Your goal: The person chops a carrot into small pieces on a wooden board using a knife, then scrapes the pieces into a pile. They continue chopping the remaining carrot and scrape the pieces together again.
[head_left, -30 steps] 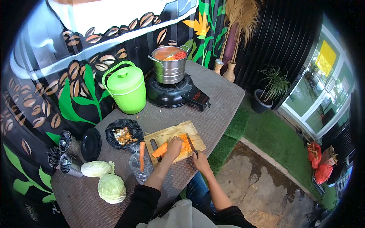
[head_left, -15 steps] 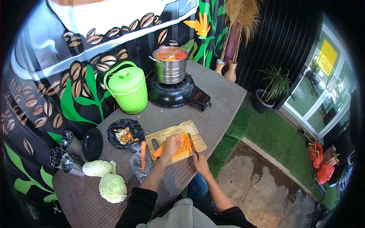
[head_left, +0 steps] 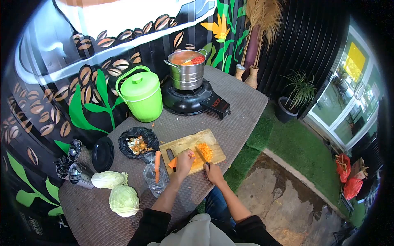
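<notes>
On the wooden cutting board (head_left: 179, 144), my left hand (head_left: 186, 160) is closed over a piece of carrot (head_left: 172, 163), pressing it down. My right hand (head_left: 214, 173) grips the handle of a knife (head_left: 200, 155). Its blade lies between my left fingers and a heap of diced carrot (head_left: 205, 151). Part of the carrot piece is hidden under my left hand. Left of the board, a peeled carrot (head_left: 157, 164) rests on a clear plastic bag (head_left: 154, 183).
A steel pot (head_left: 187, 76) of chopped vegetables stands on a portable stove (head_left: 186, 98). Beside it is a green lidded bucket (head_left: 142, 98). A black bag of peelings (head_left: 133, 152), a cabbage (head_left: 124, 201), a napa cabbage (head_left: 108, 179) and metal utensil holders (head_left: 82, 176) occupy the left side.
The knife has moved left from the diced carrot toward my left hand, with its blade now tilted left. The diced carrot sits in a more compact heap to the blade's right.
</notes>
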`<move>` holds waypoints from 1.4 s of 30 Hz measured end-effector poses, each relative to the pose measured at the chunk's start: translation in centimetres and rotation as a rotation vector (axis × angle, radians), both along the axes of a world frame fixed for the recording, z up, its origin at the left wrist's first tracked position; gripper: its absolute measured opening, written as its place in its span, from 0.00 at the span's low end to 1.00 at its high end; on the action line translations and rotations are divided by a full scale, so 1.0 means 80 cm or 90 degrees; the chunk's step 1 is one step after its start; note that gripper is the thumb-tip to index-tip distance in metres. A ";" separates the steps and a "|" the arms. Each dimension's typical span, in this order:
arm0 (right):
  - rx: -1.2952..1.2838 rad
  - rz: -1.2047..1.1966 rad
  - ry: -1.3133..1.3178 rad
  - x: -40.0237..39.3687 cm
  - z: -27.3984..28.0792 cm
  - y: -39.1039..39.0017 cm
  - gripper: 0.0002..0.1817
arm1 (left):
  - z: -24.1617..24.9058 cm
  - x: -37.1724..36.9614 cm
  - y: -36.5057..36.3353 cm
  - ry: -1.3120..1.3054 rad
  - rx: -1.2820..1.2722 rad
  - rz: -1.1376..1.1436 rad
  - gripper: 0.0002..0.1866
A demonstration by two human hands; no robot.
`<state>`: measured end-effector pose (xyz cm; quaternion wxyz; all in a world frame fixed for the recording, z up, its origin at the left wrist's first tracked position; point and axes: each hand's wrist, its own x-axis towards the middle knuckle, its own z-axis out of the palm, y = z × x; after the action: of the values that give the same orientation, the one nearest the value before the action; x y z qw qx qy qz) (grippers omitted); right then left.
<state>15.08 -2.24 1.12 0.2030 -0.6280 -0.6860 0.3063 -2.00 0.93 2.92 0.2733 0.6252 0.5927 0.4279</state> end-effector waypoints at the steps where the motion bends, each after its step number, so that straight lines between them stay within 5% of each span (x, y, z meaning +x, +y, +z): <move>1: -0.001 -0.040 -0.015 0.002 0.000 0.006 0.25 | -0.008 0.002 -0.003 0.043 0.014 0.002 0.09; 7: 0.026 -0.057 -0.018 0.005 -0.002 0.001 0.23 | -0.036 0.026 -0.020 0.092 0.066 0.095 0.09; 13: -0.009 -0.037 -0.048 -0.004 -0.001 -0.009 0.25 | -0.029 0.026 -0.032 0.242 0.042 0.004 0.10; 42: -0.056 -0.037 -0.178 -0.025 0.025 -0.027 0.20 | -0.044 0.034 -0.030 0.152 0.083 0.012 0.14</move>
<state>13.09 -4.40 3.16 0.0862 -0.6927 -0.6748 0.2396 0.68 -1.51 -0.57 0.1553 0.6829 0.5975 0.3905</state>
